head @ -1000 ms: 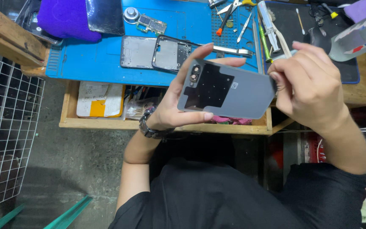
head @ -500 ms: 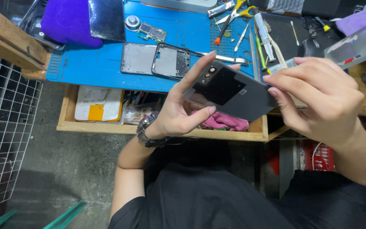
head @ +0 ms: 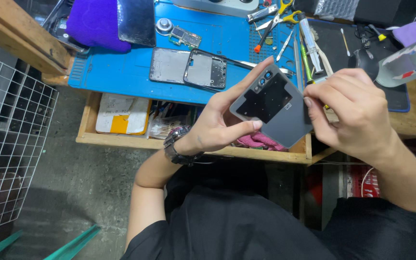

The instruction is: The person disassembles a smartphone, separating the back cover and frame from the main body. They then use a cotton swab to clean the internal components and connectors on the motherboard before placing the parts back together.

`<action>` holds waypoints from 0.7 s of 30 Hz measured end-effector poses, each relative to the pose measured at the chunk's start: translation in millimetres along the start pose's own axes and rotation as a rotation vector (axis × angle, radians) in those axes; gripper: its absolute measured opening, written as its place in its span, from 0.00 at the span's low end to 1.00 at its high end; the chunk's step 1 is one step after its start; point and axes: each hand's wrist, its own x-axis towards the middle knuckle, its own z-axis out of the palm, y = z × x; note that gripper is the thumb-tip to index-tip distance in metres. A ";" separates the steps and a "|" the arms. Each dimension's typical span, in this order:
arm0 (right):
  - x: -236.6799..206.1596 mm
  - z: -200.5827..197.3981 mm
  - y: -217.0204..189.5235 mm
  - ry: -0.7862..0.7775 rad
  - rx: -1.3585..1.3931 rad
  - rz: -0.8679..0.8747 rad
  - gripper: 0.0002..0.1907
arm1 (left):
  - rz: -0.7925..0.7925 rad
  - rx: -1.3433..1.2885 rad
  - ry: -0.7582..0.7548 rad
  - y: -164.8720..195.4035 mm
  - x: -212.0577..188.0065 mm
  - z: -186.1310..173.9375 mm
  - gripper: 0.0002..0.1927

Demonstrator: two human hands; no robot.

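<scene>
Grey phone back cover [head: 278, 108] sat between both hands, held up over the front edge of the bench and above the open wooden drawer [head: 92, 137]. Inner face was toward the camera — a dark adhesive patch covered most of it, and the camera cut-outs sat at the top corner. Cover was tilted, camera corner pointing away from the person.

Left hand [head: 217, 125] gripped it from the left side: thumb pressed along the lower left edge, index finger stretched up the top edge toward the camera corner. A dark watch [head: 175, 147] was on that wrist. Right hand [head: 350, 113] was closed on the right edge with fingers curled over, fingertips on the rim — how tight the pinch was I couldn't tell, as the fingers hid the contact.

On the blue work mat [head: 121, 72] behind the cover: a phone frame [head: 205, 70] with another flat phone part just beside it on the left, a small circuit board [head: 185, 36] and a round metal piece near the top. Scissors with yellow handles [head: 282, 12], a red-tipped screwdriver and tweezers lay further right, near a black mat [head: 333, 48]. A purple cloth [head: 95, 24] sat at top left with a dark screen panel leaning on it. A pink rag [head: 261, 140] lay in the drawer, below the cover. A white wire rack [head: 6, 154] stood at far left.
</scene>
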 end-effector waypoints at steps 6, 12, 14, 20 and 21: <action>-3.5 12.5 0.6 0.032 -0.002 0.004 0.08 | -0.044 -0.115 0.020 -3.7 -4.2 -1.3 0.44; 3.4 3.3 -0.4 0.000 0.131 0.143 0.06 | -0.015 -0.117 -0.009 -14.6 -4.1 -6.1 0.43; 7.5 -1.3 -1.1 0.002 0.227 0.254 0.06 | -0.018 -0.104 -0.020 -17.1 -3.7 -5.6 0.42; 20.9 -6.5 -4.1 0.030 0.175 0.126 0.05 | -0.022 -0.084 -0.009 -21.5 2.2 -0.6 0.40; 22.5 -6.3 -3.8 0.033 0.161 0.111 0.05 | -0.017 -0.045 -0.004 -21.0 2.5 -0.2 0.40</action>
